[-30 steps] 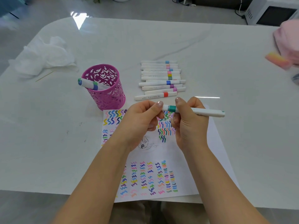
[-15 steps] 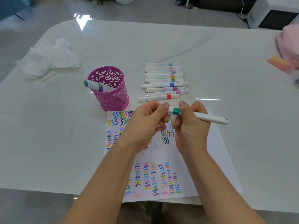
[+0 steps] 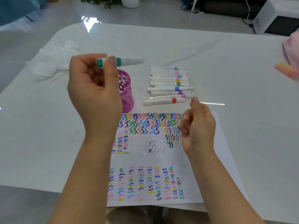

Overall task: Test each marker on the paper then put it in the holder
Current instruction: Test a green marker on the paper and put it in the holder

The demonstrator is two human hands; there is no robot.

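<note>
The left hand (image 3: 93, 88) pinches 1 teal-banded marker (image 3: 129, 61) between thumb and curled fingertips. It holds the marker in the air, up and a little left of the pink perforated holder (image 3: 127, 96). The marker's long axis runs nearly level, left to right. Its teal capped end sits at the fingers, and the white barrel pokes out to the right, blurred with motion. The holder stands upright on the white table (image 3: 226, 70), and the left hand hides much of its left side and part of its mouth. What already sits inside it cannot be seen.

The relation that counts is a level marker above an upward-facing mouth. By my reading, the marker has to be tipped toward upright and brought down and slightly right before it will drop in. The left hand is much the nearer hand for that.

The right hand (image 3: 198, 126) hangs to the right of the holder and nearer the person. It is over the top right corner of the test paper (image 3: 161, 159), with fingers loosely curled and holding nothing. The paper begins just at the holder's near side and is crowded with coloured squiggles. A row of white markers (image 3: 169, 84) lies directly right of the holder, barrels level, and its nearest is 1 red-banded marker (image 3: 164, 101). These look untested. A crumpled tissue (image 3: 53, 62) lies left of the holder.
</note>
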